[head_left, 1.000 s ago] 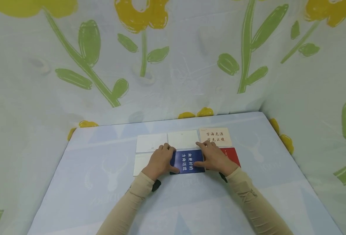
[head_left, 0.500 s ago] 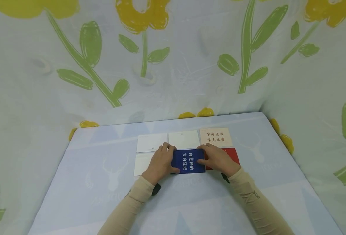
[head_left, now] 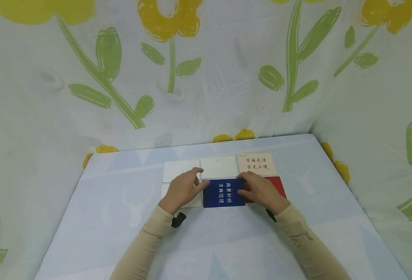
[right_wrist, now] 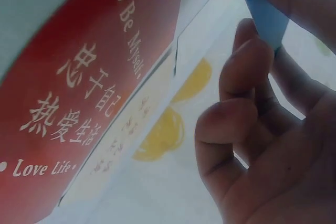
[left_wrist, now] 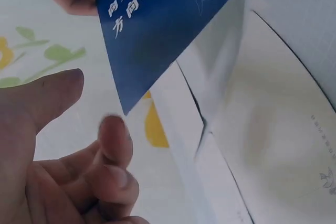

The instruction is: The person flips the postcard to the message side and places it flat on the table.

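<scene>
Extends both forearms point(head_left: 141, 241) from near side of blue card point(head_left: 223, 196), converging. Has L hand point(head_left: 182, 189) just left of blue card, thumb & index apart, other fingers bent. Pinches R edge of blue card w/ R hand point(head_left: 264, 191).

Blue card point(head_left: 223, 193): "向更好的方向迈进"; red card point(right_wrist: 100, 82): "Love Life"

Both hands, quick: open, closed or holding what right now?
Left hand: open, holding nothing.
Right hand: closed, pinching the blue card.

Room between forearms point(head_left: 312, 245) above table point(head_left: 227, 245), blue card point(head_left: 223, 193) in right hand point(head_left: 263, 191) blocking straight ahead, flowered curtain point(head_left: 220, 116) beyond
</scene>
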The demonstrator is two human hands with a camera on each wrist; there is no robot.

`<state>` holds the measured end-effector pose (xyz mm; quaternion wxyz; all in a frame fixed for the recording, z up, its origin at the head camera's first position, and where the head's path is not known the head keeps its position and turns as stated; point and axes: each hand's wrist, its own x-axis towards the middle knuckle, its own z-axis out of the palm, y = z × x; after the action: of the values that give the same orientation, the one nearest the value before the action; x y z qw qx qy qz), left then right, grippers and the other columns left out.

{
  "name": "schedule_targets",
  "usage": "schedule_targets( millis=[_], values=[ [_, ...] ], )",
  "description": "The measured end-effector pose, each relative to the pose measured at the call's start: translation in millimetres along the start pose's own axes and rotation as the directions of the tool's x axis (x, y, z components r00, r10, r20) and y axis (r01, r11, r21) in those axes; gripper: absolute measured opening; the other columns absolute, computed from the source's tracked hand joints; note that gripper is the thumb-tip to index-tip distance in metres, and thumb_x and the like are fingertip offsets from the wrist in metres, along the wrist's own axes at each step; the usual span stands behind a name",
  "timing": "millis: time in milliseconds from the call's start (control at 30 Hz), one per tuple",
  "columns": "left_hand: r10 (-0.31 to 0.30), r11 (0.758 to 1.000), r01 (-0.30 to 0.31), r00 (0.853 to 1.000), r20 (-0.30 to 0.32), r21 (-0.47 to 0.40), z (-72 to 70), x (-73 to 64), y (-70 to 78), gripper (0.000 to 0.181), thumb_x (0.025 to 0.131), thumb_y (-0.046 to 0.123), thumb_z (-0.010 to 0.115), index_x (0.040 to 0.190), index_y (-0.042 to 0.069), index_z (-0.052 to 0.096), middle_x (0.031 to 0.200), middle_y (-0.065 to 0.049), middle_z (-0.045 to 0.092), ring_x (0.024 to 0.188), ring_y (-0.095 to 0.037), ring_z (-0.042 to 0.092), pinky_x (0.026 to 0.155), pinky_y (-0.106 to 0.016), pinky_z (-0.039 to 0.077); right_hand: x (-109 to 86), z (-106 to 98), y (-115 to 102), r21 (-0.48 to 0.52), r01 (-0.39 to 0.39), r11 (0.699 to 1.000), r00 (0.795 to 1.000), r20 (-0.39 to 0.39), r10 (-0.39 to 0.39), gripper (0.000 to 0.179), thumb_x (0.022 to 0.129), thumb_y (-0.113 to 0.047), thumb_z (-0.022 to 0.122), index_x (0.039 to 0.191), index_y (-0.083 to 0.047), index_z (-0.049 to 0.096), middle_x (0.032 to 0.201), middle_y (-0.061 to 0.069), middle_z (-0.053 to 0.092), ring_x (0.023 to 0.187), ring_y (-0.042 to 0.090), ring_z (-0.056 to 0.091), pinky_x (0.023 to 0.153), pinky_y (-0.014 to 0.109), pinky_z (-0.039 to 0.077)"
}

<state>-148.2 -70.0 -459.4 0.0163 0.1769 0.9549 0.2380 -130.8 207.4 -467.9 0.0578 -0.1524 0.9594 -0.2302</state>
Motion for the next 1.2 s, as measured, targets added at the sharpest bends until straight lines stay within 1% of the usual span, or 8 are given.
schedule_targets(
  millis=[100,267,600,800,967,1067,1133,1200],
  values=[
    [-0.032,0.994,0.038,0.997,0.066,-0.101,-3.1,-1.4,-1.3,0.053,0.099,0.049,0.062,0.136,0.011,0.060,0.078,0.007,0.067,0.061,-0.010,0.055,0.052,-0.029,0.043,-2.6,0.5,0.3,-0.003,0.015,1.000,0.999,-0.028,-0.015,0.048,0.086,-0.025,0.083,0.126,-0.009,0.063,0.115,0.006,0.067,0.095,0.019,0.061,0.085,0.040,0.056],
    [-0.039,0.980,0.063,0.991,0.128,-0.187,-2.0,-2.9,-0.3,0.046,0.100,0.045,0.061,0.133,0.013,0.063,0.069,0.011,0.066,0.063,-0.011,0.057,0.059,-0.031,0.044,-5.0,1.8,0.4,-0.004,0.031,1.000,0.998,-0.052,-0.031,0.048,0.086,-0.026,0.084,0.126,-0.011,0.063,0.115,0.006,0.067,0.094,0.019,0.062,0.084,0.039,0.056],
    [-0.005,0.986,0.022,0.994,0.110,-0.162,1.2,-4.1,2.0,0.024,0.102,0.034,0.060,0.110,0.015,0.072,0.063,0.012,0.066,0.056,-0.011,0.053,0.055,-0.029,0.038,-6.3,-1.2,-3.2,0.006,0.040,0.999,0.996,-0.078,-0.040,0.042,0.087,-0.028,0.083,0.123,-0.015,0.065,0.113,0.004,0.067,0.093,0.018,0.062,0.080,0.036,0.056],
    [0.000,0.989,0.015,0.995,0.100,-0.149,-0.7,-7.3,4.8,0.022,0.102,0.032,0.060,0.109,0.015,0.072,0.063,0.015,0.065,0.054,-0.010,0.051,0.055,-0.030,0.038,-8.5,-9.4,0.8,0.109,0.032,0.994,0.998,-0.063,-0.025,0.033,0.091,-0.030,0.078,0.119,-0.016,0.067,0.088,-0.003,0.059,0.079,0.014,0.055,0.065,0.028,0.048],
    [0.001,0.990,0.011,0.996,0.084,-0.141,-2.3,-11.6,6.0,0.021,0.102,0.032,0.060,0.108,0.016,0.072,0.062,0.015,0.064,0.053,-0.010,0.050,0.081,-0.045,0.050,-9.9,-11.3,8.4,0.259,0.046,0.965,0.998,0.020,-0.053,0.030,0.096,-0.032,0.072,0.119,-0.013,0.067,0.075,-0.004,0.053,0.070,0.013,0.053,0.059,0.027,0.044],
    [0.007,0.988,0.005,0.997,0.077,-0.154,-1.5,-13.0,6.0,0.021,0.102,0.032,0.060,0.107,0.016,0.072,0.062,0.013,0.065,0.053,-0.010,0.051,0.104,-0.058,0.041,-11.6,-11.9,11.7,0.305,0.022,0.952,0.998,0.054,-0.040,0.032,0.097,-0.034,0.071,0.120,-0.013,0.067,0.078,-0.007,0.059,0.073,0.012,0.058,0.063,0.028,0.048],
    [0.003,0.987,0.009,0.997,0.077,-0.161,-0.4,-13.6,5.9,0.021,0.102,0.032,0.059,0.106,0.016,0.073,0.062,0.013,0.065,0.054,-0.010,0.052,0.108,-0.061,0.036,-12.5,-12.5,13.4,0.330,0.008,0.944,0.997,0.070,-0.033,0.034,0.097,-0.035,0.069,0.121,-0.011,0.066,0.080,-0.008,0.065,0.076,0.013,0.061,0.067,0.031,0.051],
    [0.001,0.987,0.012,0.997,0.080,-0.160,0.3,-14.6,5.7,0.022,0.102,0.032,0.059,0.106,0.015,0.073,0.062,0.012,0.065,0.055,-0.009,0.053,0.103,-0.056,0.043,-13.7,-13.2,14.6,0.349,-0.006,0.937,0.996,0.083,-0.025,0.036,0.098,-0.036,0.068,0.121,-0.009,0.066,0.083,-0.009,0.069,0.080,0.013,0.064,0.071,0.034,0.052]
  ],
)
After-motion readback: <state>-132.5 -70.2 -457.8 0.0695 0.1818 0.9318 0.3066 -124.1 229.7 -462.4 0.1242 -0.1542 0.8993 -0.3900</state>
